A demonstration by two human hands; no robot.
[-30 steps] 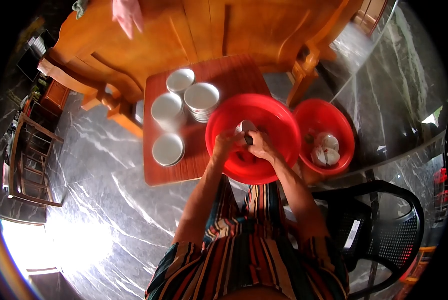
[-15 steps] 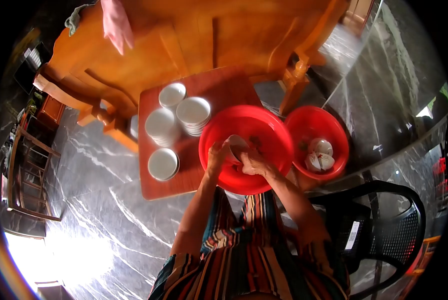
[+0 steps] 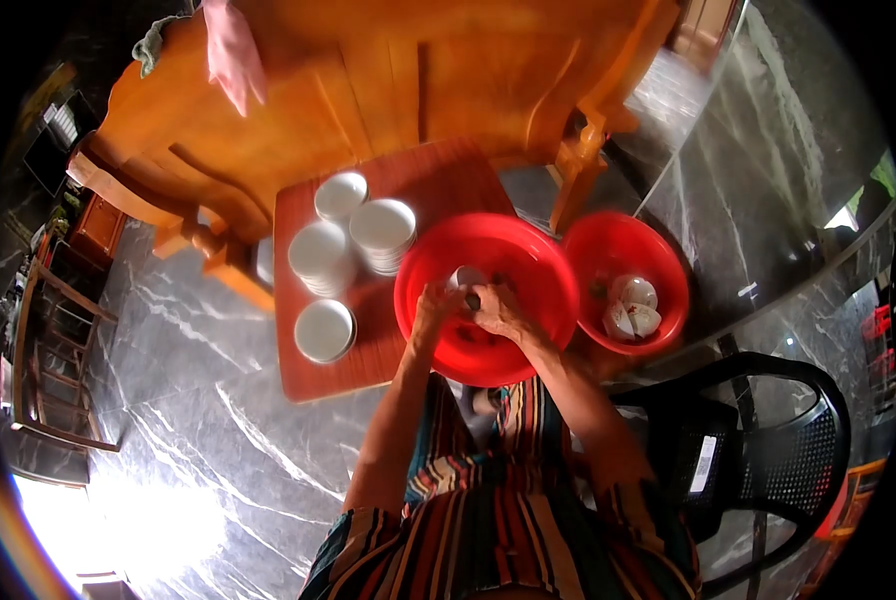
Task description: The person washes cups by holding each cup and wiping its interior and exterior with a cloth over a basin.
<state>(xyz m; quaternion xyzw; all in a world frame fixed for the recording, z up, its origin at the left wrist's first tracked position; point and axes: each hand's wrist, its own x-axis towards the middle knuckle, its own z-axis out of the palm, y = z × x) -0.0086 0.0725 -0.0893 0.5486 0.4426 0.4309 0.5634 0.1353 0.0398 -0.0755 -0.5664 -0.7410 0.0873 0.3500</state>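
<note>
Over the large red basin (image 3: 423, 350), my left hand (image 3: 434, 306) grips a small white bowl (image 3: 463, 277) by its side. Close against it, my right hand (image 3: 498, 309) has its fingers curled in at the bowl. A small dark patch shows between the hands, too small to name. To the left on the red-brown table (image 3: 438, 165) stand stacks of white bowls (image 3: 381, 224), (image 3: 318, 248) and smaller white dishes (image 3: 341, 195), (image 3: 324, 331). A second red basin (image 3: 668, 262), on the right, has several white bowls (image 3: 636, 292) with red marks in it.
A wooden bench (image 3: 368, 90) rises behind the table, with a pink rubber glove (image 3: 232, 60) and a greenish cloth (image 3: 149, 45) hanging on it. Near my right side is a black chair (image 3: 788, 450). A wooden chair (image 3: 53, 350) stands far left on the grey marbled floor (image 3: 188, 370).
The white bowl has turned in my hands and shows less of its inside. My right hand has shifted slightly up. The whole view has moved a little.
</note>
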